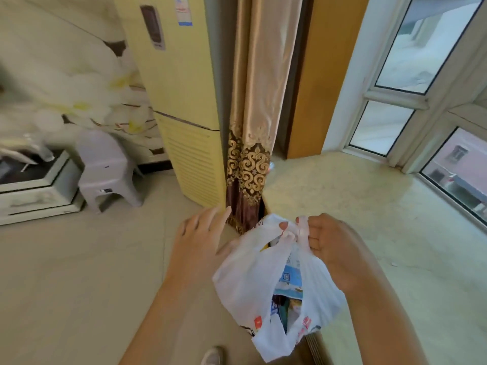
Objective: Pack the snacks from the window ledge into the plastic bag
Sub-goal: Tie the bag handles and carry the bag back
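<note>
While the left hand [201, 233] hovers with fingers spread, holding nothing, at nine o'clock of the plastic bag [253, 283], the right hand [329, 243] pinches its handles; snacks [288, 283] show inside, window ledge [369, 196] at one o'clock.

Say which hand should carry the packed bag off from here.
Right. The right hand already pinches both handles of the plastic bag, which hangs from it with snack packets inside. The left hand is open beside the bag, holding nothing.
</note>
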The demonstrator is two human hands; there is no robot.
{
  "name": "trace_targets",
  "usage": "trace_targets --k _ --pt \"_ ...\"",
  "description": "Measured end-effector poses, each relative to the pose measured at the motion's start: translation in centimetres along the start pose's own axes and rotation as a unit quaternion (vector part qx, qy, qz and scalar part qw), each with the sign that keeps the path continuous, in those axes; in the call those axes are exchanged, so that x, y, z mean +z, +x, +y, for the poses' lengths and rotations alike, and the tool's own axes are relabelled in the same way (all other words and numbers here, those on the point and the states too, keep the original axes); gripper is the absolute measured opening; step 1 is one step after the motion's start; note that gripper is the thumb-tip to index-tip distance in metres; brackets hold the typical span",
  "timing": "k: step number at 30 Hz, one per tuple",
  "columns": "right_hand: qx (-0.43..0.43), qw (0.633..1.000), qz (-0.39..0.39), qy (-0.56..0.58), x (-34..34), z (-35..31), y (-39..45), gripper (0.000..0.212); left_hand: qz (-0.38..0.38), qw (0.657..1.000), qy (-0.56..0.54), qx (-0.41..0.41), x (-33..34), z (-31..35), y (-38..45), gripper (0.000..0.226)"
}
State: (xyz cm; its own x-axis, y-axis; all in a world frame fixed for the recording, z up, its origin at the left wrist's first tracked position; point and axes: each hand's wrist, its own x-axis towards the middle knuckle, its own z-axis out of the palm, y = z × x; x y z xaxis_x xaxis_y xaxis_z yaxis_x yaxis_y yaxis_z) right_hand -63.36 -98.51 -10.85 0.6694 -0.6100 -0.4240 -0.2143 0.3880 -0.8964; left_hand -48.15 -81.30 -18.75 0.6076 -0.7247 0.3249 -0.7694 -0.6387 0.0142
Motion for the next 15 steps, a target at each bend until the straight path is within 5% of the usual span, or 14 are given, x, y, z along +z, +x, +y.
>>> trace_targets --k 4,8,15 --pt "0.018 0.996 -0.078 -0.036 4.8 0.3 0.5 0.1 -0.001 0.998 -0.006 -0.055 -0.7 -4.4 -2.2 0.062" --pt "0.078 0.986 -0.146 0.017 10.9 2.2 2.3 0.047 0.018 0.996 0.014 -0.089 -1.1 -9.8 -4.1 0.058" --pt "0.115 0.978 -0.175 -0.022 23.1 4.0 3.1 0.041 0.032 0.989 0.022 -0.14 -1.7 -22.5 -7.3 0.055"
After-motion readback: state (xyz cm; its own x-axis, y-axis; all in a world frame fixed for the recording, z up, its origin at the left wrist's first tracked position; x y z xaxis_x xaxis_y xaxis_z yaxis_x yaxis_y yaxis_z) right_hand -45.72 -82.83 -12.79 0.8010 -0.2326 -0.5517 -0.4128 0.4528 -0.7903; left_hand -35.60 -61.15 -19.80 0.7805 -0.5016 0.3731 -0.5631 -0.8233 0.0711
